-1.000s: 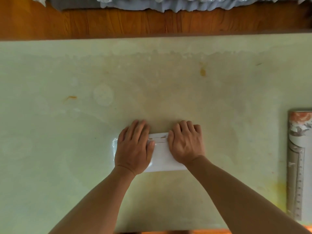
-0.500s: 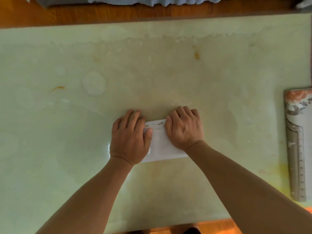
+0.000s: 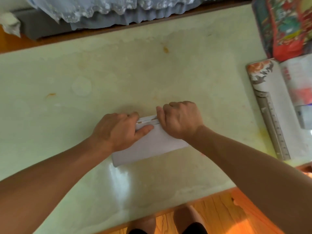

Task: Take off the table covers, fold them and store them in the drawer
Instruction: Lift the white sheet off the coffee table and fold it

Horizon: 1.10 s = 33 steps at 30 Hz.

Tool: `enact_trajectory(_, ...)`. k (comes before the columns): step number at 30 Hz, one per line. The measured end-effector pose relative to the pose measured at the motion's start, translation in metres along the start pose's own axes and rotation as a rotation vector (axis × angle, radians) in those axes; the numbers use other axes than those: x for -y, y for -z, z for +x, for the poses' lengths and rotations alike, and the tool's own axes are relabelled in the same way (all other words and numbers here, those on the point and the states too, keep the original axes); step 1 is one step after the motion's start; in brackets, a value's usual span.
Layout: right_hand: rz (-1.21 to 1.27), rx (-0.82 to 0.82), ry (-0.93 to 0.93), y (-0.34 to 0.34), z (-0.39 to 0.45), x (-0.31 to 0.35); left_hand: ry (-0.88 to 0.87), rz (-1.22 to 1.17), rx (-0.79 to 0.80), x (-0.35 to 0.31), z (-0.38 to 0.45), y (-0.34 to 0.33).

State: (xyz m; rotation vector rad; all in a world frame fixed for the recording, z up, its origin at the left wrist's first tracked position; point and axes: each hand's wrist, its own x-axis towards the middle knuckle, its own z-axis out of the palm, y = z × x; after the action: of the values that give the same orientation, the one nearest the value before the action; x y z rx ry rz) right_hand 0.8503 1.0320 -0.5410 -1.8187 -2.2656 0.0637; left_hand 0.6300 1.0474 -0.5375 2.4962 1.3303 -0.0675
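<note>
A small white folded table cover [image 3: 152,146] lies on the pale green tabletop [image 3: 118,73] near the middle. My left hand [image 3: 116,130] grips its far left part, fingers curled over the far edge and thumb on top. My right hand [image 3: 182,120] grips the far right part the same way, knuckles up. The far edge of the cover looks lifted a little off the table between the hands. A second folded cover [image 3: 273,107], white with a floral corner and a grey ruler-like border, lies at the table's right edge.
A colourful red patterned bag [image 3: 287,26] stands at the back right corner. Printed packets [image 3: 300,85] rest on the second cover. Grey-blue lace fabric [image 3: 101,10] hangs beyond the far edge. Wooden floor and my knees show below the near edge.
Both hands went from lying flat on the white folded cover to curling round its far edge. The camera view swung, bringing the bag and the right side into sight.
</note>
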Motion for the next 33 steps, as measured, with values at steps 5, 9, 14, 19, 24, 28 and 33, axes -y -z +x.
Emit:
enact_trajectory(5,-0.012,0.305,-0.182,0.083,-0.035,-0.015,-0.208,-0.13,-0.026,-0.043,0.005,0.036)
enact_trajectory(9,0.104,0.358,-0.33,0.123,-0.074,-0.039,-0.419,-0.008,-0.048,-0.095,0.021,0.061)
enact_trajectory(14,0.061,0.38,-0.552,0.135,-0.108,-0.087,-0.396,0.183,0.172,-0.187,0.057,0.074)
enact_trajectory(19,0.055,0.41,-0.722,0.135,-0.139,-0.137,-0.512,0.303,0.253,-0.25,0.109,0.057)
enact_trajectory(24,0.292,0.486,-0.816,0.16,-0.159,-0.188,-0.783,0.177,-0.023,-0.262,0.149,0.044)
enact_trajectory(28,0.289,0.448,-0.617,0.172,-0.171,-0.224,-0.822,0.104,-0.139,-0.282,0.165,0.044)
enact_trajectory(33,0.349,0.679,-0.248,0.185,-0.176,-0.267,-1.019,0.153,-0.145,-0.299,0.203,0.049)
